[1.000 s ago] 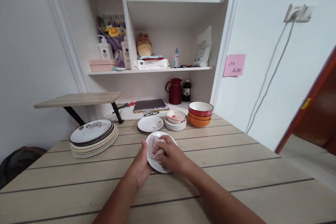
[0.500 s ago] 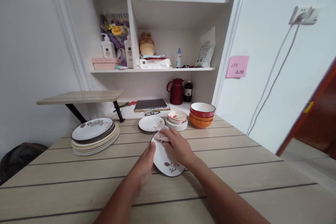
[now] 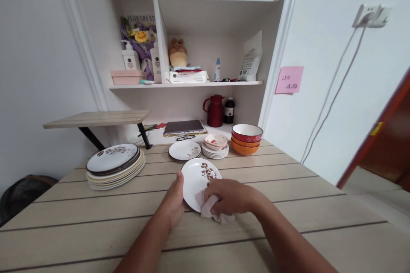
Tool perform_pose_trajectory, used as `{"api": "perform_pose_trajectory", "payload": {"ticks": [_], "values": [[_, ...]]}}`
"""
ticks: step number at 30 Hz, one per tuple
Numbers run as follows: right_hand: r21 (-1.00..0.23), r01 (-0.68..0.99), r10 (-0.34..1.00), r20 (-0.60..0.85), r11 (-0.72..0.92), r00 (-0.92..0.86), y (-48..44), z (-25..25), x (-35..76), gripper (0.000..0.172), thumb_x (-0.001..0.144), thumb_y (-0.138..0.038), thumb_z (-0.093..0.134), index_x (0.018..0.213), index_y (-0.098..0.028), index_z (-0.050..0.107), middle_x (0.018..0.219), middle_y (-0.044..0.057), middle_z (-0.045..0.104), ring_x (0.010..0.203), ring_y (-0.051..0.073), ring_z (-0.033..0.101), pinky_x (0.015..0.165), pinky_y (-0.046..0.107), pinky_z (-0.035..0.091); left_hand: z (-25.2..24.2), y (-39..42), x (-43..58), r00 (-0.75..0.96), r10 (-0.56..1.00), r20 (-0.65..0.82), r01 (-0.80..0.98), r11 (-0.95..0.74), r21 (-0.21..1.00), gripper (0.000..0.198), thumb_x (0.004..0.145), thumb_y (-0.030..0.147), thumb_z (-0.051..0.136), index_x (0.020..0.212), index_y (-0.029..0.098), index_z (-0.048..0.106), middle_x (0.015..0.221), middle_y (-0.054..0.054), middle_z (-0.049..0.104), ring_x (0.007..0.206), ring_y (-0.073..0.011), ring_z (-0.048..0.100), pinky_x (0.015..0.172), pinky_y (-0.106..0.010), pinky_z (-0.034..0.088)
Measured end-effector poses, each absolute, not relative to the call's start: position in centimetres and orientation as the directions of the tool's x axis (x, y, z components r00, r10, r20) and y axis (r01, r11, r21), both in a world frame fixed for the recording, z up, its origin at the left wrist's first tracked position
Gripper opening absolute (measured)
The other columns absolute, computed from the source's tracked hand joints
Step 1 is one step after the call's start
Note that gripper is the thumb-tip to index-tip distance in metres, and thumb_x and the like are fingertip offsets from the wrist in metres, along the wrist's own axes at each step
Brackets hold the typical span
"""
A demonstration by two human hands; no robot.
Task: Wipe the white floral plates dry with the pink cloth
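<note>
The left hand (image 3: 173, 204) clamped one plate (image 3: 192, 180) by its left rim; the right hand (image 3: 233, 196) gripped one cloth (image 3: 209, 208) at its near right edge. The plate might have slipped had that one-sided hold loosened under the cloth's push. Behind-right of it stood three bowls (image 3: 246, 140) (one red, two orange) and perhaps two small dishes (image 3: 215, 140).

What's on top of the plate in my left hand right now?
Your right hand holds a pale cloth over the near right edge of the plate. Beyond it, brown floral decoration shows. The surface beneath the cloth and hand is covered, so I can't see it.
</note>
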State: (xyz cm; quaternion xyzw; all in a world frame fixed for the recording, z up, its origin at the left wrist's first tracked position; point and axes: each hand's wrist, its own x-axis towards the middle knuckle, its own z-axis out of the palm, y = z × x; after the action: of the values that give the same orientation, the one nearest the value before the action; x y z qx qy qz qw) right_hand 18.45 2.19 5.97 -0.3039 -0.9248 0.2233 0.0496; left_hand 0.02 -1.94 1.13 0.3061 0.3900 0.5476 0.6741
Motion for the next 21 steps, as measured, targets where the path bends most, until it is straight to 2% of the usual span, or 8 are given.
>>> {"api": "perform_pose_trajectory", "payload": {"ticks": [4,7,9,12,16,19,21], "values": [[-0.288,0.813,0.858,0.072,0.505,-0.508,3.2,5.4,18.5,0.024,0.077,-0.029,0.058,0.100,-0.030,0.067,0.100,0.004,0.061,0.084,0.020,0.059,0.066,0.028,0.037,1.4,-1.7,0.0,0.064,0.982,-0.178,-0.517,0.185,0.836,0.064,0.082,0.061,0.048,0.131,0.019,0.051,0.117,-0.016,0.066,0.107,-0.0284,0.062,0.089,-0.042,0.047],[-0.280,0.875,0.918,0.149,0.394,-0.366,3.8,4.9,17.4,0.021,0.084,-0.033,0.051,0.099,-0.025,0.065,0.102,0.006,0.058,0.082,0.019,0.060,0.063,0.028,0.037,1.6,-1.7,0.1,0.069,0.981,-0.183,-0.483,0.193,0.854,0.061,0.082,0.056,0.054,0.130,0.017,0.052,0.114,-0.016,0.068,0.105,-0.0279,0.063,0.087,-0.040,0.048],[-0.308,0.868,0.917,0.218,0.391,-0.335,4.0,4.6,16.6,0.022,0.086,-0.033,0.049,0.101,-0.024,0.063,0.104,0.007,0.056,0.082,0.019,0.059,0.064,0.029,0.038,1.7,-1.7,0.3,0.085,0.979,-0.183,-0.452,0.202,0.869,0.061,0.082,0.054,0.056,0.129,0.016,0.052,0.110,-0.016,0.069,0.103,-0.0272,0.064,0.085,-0.039,0.048],[-0.401,0.755,0.850,0.337,0.519,-0.406,3.6,4.5,15.5,0.024,0.086,-0.029,0.050,0.107,-0.026,0.062,0.111,0.006,0.053,0.092,0.019,0.058,0.073,0.030,0.042,1.6,-2.0,0.5,0.116,0.978,-0.174,-0.407,0.207,0.890,0.061,0.082,0.054,0.056,0.129,0.015,0.052,0.106,-0.015,0.070,0.099,-0.0261,0.065,0.082,-0.036,0.048],[-0.483,0.479,0.673,0.417,0.733,-0.611,2.4,4.7,14.7,0.033,0.083,-0.022,0.056,0.115,-0.026,0.060,0.121,0.007,0.050,0.110,0.021,0.050,0.091,0.034,0.041,1.4,-2.1,0.5,0.119,0.982,-0.146,-0.407,0.182,0.895,0.066,0.080,0.060,0.052,0.130,0.016,0.052,0.104,-0.015,0.071,0.094,-0.0257,0.066,0.074,-0.033,0.049],[-0.495,0.312,0.528,0.391,0.811,-0.754,1.7,5.3,15.0,0.038,0.078,-0.016,0.060,0.114,-0.025,0.061,0.121,0.006,0.052,0.112,0.021,0.047,0.098,0.035,0.037,1.4,-2.2,0.5,0.120,0.984,-0.130,-0.447,0.171,0.878,0.069,0.080,0.065,0.048,0.130,0.018,0.052,0.105,-0.014,0.071,0.094,-0.0260,0.066,0.076,-0.034,0.050],[-0.518,0.258,0.460,0.309,0.815,-0.832,1.6,5.6,15.8,0.034,0.076,-0.014,0.061,0.107,-0.025,0.064,0.115,0.004,0.056,0.107,0.019,0.051,0.096,0.033,0.038,1.5,-2.2,0.4,0.118,0.985,-0.125,-0.456,0.166,0.874,0.070,0.080,0.066,0.044,0.128,0.016,0.054,0.106,-0.015,0.070,0.097,-0.0268,0.065,0.079,-0.036,0.050]]}}
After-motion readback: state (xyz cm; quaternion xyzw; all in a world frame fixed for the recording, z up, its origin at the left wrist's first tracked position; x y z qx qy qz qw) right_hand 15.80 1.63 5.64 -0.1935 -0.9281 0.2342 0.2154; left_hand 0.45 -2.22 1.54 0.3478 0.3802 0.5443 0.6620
